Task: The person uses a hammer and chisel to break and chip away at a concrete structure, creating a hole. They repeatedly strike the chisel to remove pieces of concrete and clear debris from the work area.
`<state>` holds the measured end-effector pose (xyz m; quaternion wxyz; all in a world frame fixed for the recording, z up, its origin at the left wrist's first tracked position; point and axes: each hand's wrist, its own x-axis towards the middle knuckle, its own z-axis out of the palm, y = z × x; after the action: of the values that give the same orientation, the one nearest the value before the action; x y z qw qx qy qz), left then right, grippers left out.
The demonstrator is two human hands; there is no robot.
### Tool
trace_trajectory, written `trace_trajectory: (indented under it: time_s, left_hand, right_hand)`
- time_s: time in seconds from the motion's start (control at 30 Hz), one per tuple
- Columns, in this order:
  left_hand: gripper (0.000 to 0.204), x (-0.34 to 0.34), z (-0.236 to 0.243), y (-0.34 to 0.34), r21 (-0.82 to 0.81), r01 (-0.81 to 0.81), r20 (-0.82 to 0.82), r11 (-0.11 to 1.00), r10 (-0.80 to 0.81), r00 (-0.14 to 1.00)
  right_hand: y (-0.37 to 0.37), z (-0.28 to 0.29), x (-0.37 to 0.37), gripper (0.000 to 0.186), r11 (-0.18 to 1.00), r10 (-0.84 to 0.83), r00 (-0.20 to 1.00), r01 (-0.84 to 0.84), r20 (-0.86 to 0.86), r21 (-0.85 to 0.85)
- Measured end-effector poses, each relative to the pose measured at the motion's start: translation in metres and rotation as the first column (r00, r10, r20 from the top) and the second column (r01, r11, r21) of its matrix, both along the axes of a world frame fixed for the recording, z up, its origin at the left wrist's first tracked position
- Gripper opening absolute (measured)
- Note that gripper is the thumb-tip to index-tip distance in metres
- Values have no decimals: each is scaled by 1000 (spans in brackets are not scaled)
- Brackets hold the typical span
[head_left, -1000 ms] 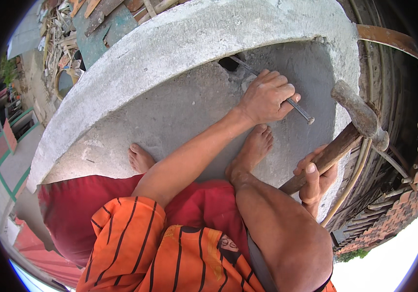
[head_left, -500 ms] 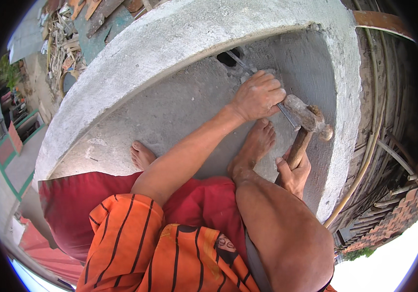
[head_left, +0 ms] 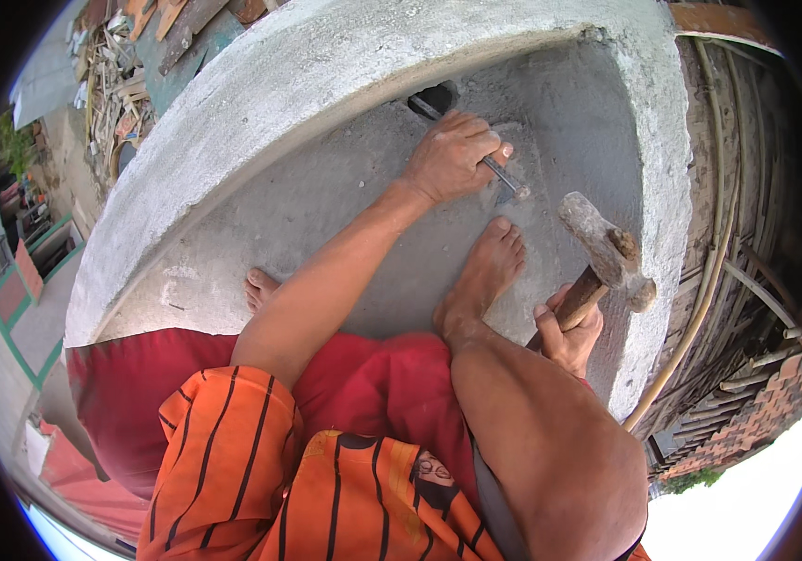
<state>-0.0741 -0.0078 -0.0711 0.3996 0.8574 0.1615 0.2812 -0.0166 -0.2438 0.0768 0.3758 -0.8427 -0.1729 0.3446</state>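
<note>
My left hand [head_left: 452,154] is closed round a thin metal chisel [head_left: 508,177], which slants up-left into a dark, rough-edged hole [head_left: 440,93] at the foot of the curved concrete rim. The chisel's round struck end sticks out below my fingers. In my right hand [head_left: 570,338], beside my right knee, is the wooden handle of a dusty hammer [head_left: 597,243]; its head is raised just right of and below the chisel's end, apart from it. My bare right foot [head_left: 483,266] rests on the grey concrete floor [head_left: 345,168] between both hands, with my left foot partly hidden by my forearm.
The thick curved concrete rim [head_left: 233,93] edges this high ledge. Beyond it lie scrap boards and debris [head_left: 116,84] far below at upper left, a green-and-red paved yard [head_left: 27,299] at left, and bamboo poles [head_left: 719,234] with red roof tiles [head_left: 766,411] at right.
My left hand and the chisel have moved up and left. The hammer head first swung left toward the chisel's end and has since moved back right and down, away from it.
</note>
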Motion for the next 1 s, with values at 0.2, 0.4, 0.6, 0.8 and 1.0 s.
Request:
trace_trajectory:
  time_s: [0.2,0.4,0.6,0.8,1.0]
  left_hand:
    - [9,8,41,-14,-71,60,-1,996,-60,998]
    - [9,36,89,-24,-199,-67,37,978,76,996]
    - [13,47,150,-14,-365,-60,31,929,76,997]
    - [23,41,177,-24,-576,157,6,803,-187,982]
    - [28,33,172,-26,-581,302,-107,756,-438,893]
  right_hand:
    - [9,7,3,17,990,-71,996,65,47,123]
    - [-35,-23,-10,28,984,-151,987,155,-52,85]
    - [-17,-40,-25,38,982,-144,965,166,217,-88]
    - [-6,-55,-31,38,973,-37,972,88,234,-213]
    - [-17,-64,-28,38,942,141,971,-72,191,-327]
